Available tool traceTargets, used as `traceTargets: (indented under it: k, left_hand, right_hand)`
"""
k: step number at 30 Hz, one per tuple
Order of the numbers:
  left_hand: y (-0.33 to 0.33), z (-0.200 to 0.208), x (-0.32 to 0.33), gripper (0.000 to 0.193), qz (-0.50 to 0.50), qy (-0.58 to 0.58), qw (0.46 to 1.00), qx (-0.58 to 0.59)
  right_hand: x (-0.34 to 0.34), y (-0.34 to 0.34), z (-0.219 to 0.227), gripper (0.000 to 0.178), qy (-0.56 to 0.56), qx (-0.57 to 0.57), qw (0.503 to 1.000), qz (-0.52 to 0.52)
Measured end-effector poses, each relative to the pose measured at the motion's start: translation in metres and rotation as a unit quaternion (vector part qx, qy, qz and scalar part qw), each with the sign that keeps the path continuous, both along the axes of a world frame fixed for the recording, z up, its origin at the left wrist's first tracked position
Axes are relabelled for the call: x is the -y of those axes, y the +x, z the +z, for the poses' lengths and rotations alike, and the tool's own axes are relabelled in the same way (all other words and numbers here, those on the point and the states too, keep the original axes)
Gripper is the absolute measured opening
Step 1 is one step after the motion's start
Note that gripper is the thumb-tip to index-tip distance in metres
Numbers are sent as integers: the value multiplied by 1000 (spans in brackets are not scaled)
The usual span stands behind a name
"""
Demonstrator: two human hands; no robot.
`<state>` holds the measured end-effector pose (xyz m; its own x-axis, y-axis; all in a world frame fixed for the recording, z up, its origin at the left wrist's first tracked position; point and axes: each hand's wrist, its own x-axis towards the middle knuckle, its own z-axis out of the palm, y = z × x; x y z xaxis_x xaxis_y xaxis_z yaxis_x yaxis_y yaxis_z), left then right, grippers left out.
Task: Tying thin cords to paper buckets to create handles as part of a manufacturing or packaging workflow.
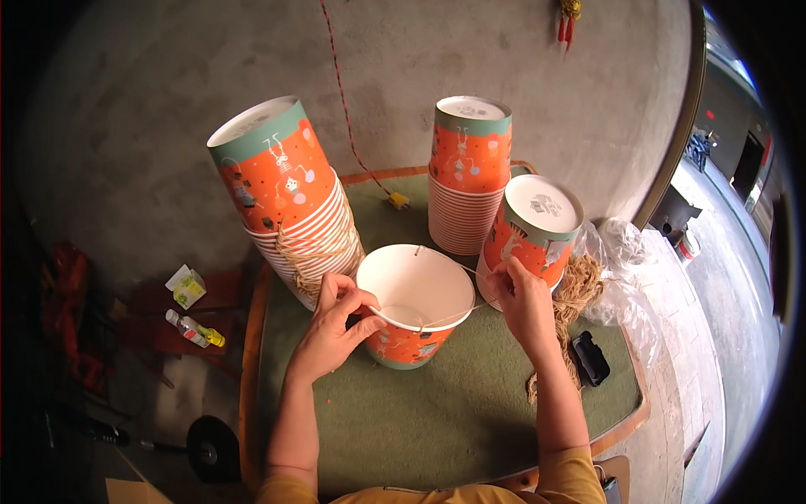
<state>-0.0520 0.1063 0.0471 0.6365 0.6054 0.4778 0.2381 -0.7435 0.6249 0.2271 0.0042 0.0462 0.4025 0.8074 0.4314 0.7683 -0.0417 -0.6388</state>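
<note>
The left hand (334, 328) clamped the paper bucket (413, 298) at its rim; right hand (522, 301) pinched cord (449, 319), apparently threading; next pull required steadiness.

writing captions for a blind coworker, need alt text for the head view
Someone's left hand grips an open orange bucket while the right hand holds thin string running to it. Stacks of upside-down buckets stand behind on a green tabletop.
</note>
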Motion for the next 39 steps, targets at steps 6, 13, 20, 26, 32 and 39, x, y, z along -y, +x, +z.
traceTargets:
  k: [6, 13, 20, 26, 32, 39]
  left_hand:
    - [3, 1, 4, 22, 4, -5, 1000, -6]
    - [1, -3, 3, 22, 3, -19, 1000, 21]
    - [6, 0, 8, 22, 9, -22, 1000, 3]
    - [3, -1, 8, 22, 8, -22, 1000, 7]
    - [10, -3, 8, 23, 31, 23, 999, 17]
    - [10, -8, 4, 18, 69, 15, 996, 52]
  right_hand:
    - [-2, 7, -6, 15, 43, -21, 998, 31]
    - [11, -25, 18, 23, 27, -28, 959, 282]
    - [10, -37, 5, 20, -35, -50, 944, 325]
    - [12, -55, 14, 7, -98, -262, 917, 285]
    - [9, -61, 8, 20, 131, 62, 959, 243]
    - [8, -72, 1, 29, 201, 197, 933, 225]
